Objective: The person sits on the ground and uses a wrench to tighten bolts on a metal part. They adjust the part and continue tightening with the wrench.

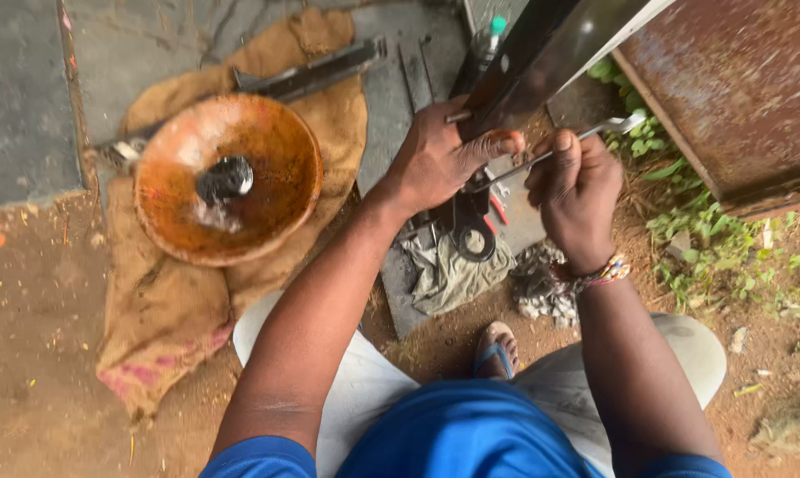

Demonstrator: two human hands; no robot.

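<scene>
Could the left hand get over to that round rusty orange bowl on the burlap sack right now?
Probably not at once: the left hand is gripping the dark metal bar. Once it lets go, the round rusty orange bowl lies close on its side with nothing between them.

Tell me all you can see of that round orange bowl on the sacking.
The bowl is wide, shallow and round, rust-orange inside with pale worn patches, seemingly metal. It sits upright on a brown burlap sack spread on the ground, left of the left hand. A dark lump with a pale glint lies at its middle. Neither hand touches it.
</scene>
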